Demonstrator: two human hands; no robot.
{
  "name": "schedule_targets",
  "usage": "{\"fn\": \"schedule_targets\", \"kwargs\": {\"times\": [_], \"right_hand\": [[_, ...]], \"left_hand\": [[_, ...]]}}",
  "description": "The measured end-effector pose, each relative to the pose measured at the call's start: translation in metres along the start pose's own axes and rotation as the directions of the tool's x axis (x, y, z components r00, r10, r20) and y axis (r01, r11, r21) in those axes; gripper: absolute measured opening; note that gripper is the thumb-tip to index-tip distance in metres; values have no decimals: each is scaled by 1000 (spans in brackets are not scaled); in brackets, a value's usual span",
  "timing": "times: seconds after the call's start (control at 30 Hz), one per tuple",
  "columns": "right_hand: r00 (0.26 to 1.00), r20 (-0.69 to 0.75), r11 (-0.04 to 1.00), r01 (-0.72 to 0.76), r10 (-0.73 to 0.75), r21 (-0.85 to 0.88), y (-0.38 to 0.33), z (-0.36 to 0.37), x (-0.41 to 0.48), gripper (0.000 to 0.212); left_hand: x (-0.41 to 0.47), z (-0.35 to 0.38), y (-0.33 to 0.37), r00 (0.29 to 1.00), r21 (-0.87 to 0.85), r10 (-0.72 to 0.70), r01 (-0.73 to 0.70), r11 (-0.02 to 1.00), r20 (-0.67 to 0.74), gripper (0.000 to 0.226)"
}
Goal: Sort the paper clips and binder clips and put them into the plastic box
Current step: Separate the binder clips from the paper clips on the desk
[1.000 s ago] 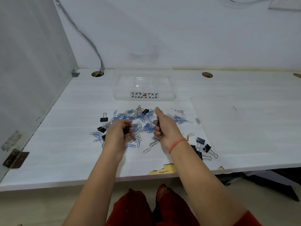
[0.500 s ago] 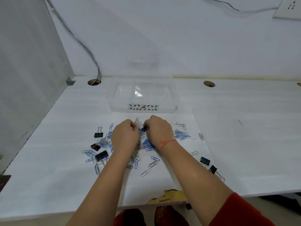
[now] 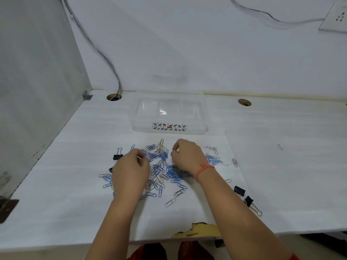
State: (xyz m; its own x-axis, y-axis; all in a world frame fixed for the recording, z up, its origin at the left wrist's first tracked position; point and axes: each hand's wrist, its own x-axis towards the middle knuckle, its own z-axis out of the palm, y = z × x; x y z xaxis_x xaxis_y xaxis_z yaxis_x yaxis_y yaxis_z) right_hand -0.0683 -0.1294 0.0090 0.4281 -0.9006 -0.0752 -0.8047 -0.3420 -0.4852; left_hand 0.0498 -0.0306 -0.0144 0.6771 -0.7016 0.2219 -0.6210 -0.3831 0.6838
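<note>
White bench w/ white wall behind, cable dropping into hole far left. Clear plastic box at far centre, nothing visible inside. Paper clips, blue + silver, heaped mid-bench just near of box. Binder clips black, two near right, one more left of heap. Left hand & right hand over heap, fingers curled; grip contents can't tell, either hand. Orange band on right wrist.

We look from a single head-worn camera, angled forward and down over the white desk, close above both forearms, the back wall filling the upper frame.
</note>
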Motion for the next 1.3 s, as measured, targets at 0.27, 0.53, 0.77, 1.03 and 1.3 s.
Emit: {"fn": "schedule_targets", "kwargs": {"times": [0.27, 0.53, 0.77, 1.03, 1.3], "right_hand": [[998, 43, 999, 37, -38, 20, -2, 2, -16, 24], [992, 21, 991, 125, -124, -54, -9, 30, -26, 17], [992, -91, 987, 98, -86, 131, -23, 36, -28, 17], [916, 383, 192, -400, 118, 896, -40, 35, -29, 20], [819, 568, -276, -566, -79, 777, -54, 63, -20, 41]], "left_hand": [[-10, -46, -52, 993, 167, -103, 92, 982, 57, 11], [-14, -47, -53, 988, 146, -120, 105, 984, 97, 12], [-14, -43, -50, 981, 209, -82, 44, 977, 175, 19], [-17, -53, -52, 993, 116, -64, 53, 992, 95, 15], [-8, -75, -78, 898, -600, -423, 406, 689, 122, 13]]}}
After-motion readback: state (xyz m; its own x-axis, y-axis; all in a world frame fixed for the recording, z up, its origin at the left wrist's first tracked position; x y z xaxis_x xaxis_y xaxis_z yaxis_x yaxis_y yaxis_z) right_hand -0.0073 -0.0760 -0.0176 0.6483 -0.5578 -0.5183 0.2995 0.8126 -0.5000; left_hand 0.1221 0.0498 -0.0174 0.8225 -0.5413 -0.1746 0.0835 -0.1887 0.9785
